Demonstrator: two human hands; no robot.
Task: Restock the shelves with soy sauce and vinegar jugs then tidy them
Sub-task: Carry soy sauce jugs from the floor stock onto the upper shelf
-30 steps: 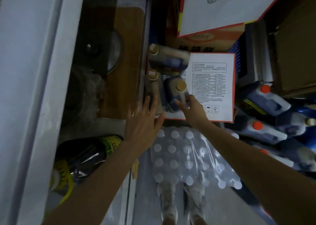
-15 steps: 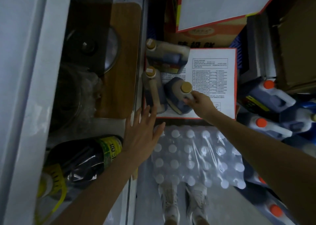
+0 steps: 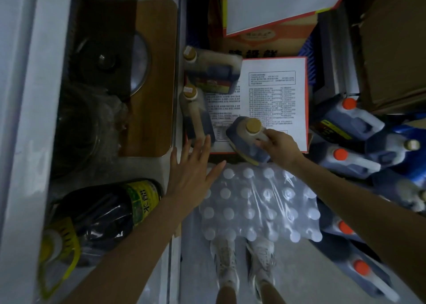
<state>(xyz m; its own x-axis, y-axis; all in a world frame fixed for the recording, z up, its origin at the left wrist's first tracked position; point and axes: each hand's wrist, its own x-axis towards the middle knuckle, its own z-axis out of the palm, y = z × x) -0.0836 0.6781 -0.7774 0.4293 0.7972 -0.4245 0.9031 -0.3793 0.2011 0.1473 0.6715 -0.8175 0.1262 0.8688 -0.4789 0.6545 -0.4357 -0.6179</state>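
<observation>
Here the right hand point(image 3: 280, 149) grips a tan-capped jug point(image 3: 244, 140) at the carton point(image 3: 276, 91) edge, left hand point(image 3: 191, 176) splayed, empty.

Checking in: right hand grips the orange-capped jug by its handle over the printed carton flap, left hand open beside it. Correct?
Not quite. The head view shows a tan cap on the jug the right hand grips by its handle; the orange-capped jugs lie untouched to the right. The rest holds: printed carton flap below, left hand open beside it.
</observation>
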